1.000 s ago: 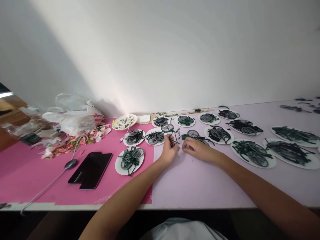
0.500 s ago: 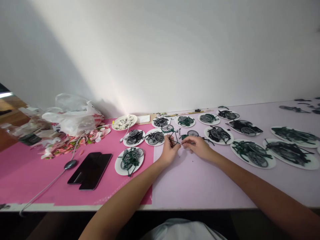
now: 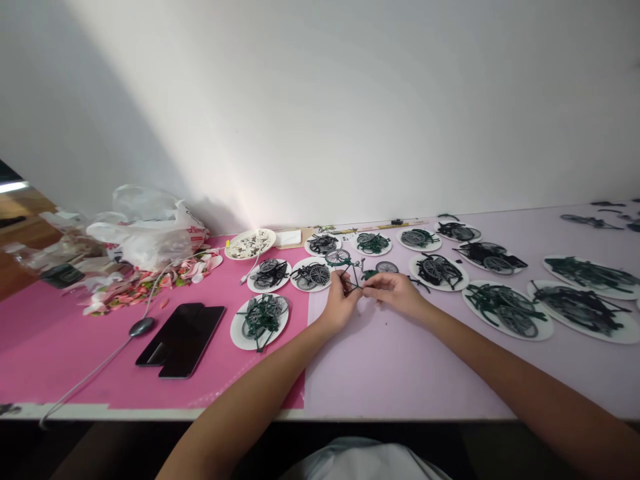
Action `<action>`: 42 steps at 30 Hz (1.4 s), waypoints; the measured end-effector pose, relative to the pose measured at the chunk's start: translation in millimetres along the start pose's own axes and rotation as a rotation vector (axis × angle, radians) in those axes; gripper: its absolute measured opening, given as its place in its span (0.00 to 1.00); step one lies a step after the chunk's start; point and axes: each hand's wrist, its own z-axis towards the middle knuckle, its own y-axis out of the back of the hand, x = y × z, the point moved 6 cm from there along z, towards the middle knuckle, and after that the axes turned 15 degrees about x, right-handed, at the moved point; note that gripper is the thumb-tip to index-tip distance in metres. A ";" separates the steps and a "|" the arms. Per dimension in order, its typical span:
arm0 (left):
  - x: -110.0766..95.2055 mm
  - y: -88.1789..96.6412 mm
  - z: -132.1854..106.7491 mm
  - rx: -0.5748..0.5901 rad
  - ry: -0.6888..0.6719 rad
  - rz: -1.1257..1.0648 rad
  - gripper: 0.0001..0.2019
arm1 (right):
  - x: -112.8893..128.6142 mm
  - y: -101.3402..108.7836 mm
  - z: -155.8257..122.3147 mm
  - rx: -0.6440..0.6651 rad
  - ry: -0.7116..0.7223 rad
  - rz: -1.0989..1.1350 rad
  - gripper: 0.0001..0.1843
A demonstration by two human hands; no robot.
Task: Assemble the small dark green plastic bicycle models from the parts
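My left hand (image 3: 339, 301) is closed in a pinch on a small green toy bicycle frame (image 3: 351, 275) with one spoked wheel (image 3: 337, 257) at its far end. My right hand (image 3: 395, 291) is closed too, its fingertips meeting the same frame from the right; what they pinch is too small to make out. A loose grey wheel (image 3: 387, 267) lies just beyond the right hand. Both hands hover low over the lilac mat (image 3: 400, 360).
Several white plates of green and black bicycle parts (image 3: 259, 321) ring the hands and run off to the right (image 3: 507, 309). A black phone (image 3: 181, 340) and a grey cable lie on the pink mat (image 3: 60, 347). Plastic bags (image 3: 145, 233) and pink scraps sit at the left.
My right hand has lifted off the mat and moved left up to the bicycle frame in my left hand. The left hand has barely shifted.
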 end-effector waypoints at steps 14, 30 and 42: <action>-6.3 0.4 -4.0 0.022 -0.010 0.080 0.21 | -9.5 1.1 4.6 -0.052 0.006 0.049 0.23; -11.5 -5.2 -5.7 0.068 -0.049 0.070 0.23 | -6.0 -1.6 5.4 0.002 0.034 0.179 0.23; -12.2 -5.4 -7.6 0.070 -0.127 0.129 0.25 | -14.7 -4.4 7.9 0.035 0.001 0.229 0.24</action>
